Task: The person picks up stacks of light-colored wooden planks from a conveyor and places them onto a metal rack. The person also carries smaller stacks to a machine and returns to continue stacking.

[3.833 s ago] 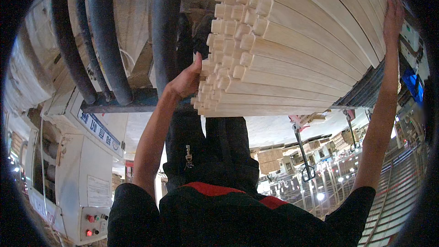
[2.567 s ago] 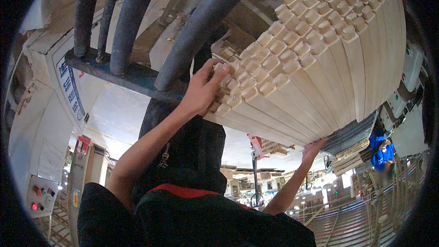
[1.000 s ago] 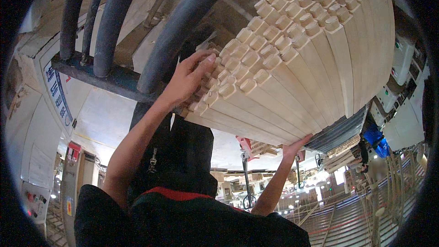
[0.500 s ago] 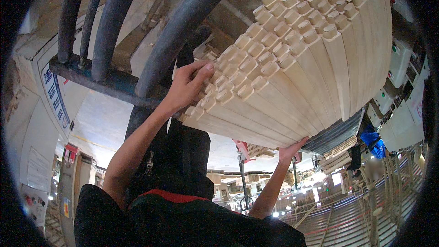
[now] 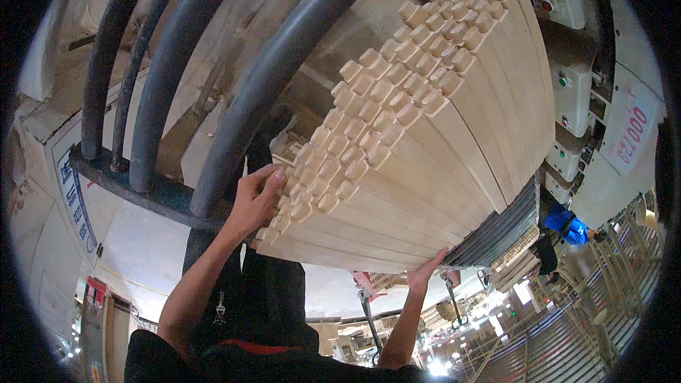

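Note:
A large stack of pale wooden slats (image 5: 440, 163) with rounded tenons at their ends fills the middle, tenon ends toward the upper left. My left hand (image 5: 257, 198) is closed at the stack's near left corner, with thumb and fingers against the tenon ends. Farther along the near side, my right hand (image 5: 425, 271) lies with its fingers stretched flat against the lowest slats; part of it is hidden by the stack. One slat on the near face sits a little out of line with those beside it.
Thick black hoses (image 5: 284, 64) curve past the stack's left, above a dark metal bar (image 5: 142, 191). Machine housings with buttons (image 5: 567, 92) stand at the right. A dark ribbed surface (image 5: 496, 230) lies beyond the right hand. A person in blue (image 5: 567, 225) is farther off.
The stack and both my hands now appear lower and farther left in the picture, as the view has shifted too. Both hands keep their places on the stack.

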Motion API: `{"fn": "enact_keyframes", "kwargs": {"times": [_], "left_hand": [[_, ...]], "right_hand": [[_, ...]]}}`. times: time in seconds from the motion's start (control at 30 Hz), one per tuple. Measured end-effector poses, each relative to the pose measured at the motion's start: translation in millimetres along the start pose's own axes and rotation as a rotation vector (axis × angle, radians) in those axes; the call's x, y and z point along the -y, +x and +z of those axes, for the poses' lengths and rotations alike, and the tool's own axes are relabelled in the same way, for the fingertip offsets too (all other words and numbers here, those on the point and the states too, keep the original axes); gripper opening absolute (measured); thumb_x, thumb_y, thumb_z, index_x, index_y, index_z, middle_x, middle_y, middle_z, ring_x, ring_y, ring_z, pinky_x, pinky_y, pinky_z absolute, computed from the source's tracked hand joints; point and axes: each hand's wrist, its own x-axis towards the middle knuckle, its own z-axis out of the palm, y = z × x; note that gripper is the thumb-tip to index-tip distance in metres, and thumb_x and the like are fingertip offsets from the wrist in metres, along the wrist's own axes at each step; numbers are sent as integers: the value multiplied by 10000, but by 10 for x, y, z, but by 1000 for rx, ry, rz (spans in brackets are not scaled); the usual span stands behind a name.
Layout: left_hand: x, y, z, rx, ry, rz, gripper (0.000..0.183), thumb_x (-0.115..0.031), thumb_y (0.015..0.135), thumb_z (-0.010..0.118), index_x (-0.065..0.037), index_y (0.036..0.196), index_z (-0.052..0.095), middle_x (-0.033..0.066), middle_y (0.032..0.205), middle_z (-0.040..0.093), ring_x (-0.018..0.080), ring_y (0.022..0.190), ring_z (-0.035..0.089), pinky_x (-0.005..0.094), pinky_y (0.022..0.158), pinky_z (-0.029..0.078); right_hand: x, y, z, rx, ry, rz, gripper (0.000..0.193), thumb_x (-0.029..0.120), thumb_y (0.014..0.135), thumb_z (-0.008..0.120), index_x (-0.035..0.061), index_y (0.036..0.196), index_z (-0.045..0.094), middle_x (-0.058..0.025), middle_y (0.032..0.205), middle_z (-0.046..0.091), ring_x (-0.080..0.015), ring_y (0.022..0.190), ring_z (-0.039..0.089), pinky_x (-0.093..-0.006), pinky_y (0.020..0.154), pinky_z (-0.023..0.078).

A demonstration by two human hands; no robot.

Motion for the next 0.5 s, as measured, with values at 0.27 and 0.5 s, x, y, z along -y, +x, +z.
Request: {"fn": "enact_keyframes", "kwargs": {"times": [0.27,0.5], "left_hand": [[-76,-29,-87,87,84,50,414,-321,968,444,12,1198,534,86,1089,585,146,958,532,285,865,425],[-11,-175,-164,106,53,-296,415,-346,970,462,21,1148,541,90,1038,602,130,960,515,272,876,403]], "right_hand": [[-5,13,14,55,35,7,865,726,826,378,159,1458,212,-51,1500,229,-276,1349,240,-458,1092,215],[-117,185,-204,77,41,-16,884,741,814,376,169,1463,195,-40,1509,206,-281,1359,216,-493,1078,231]]}}
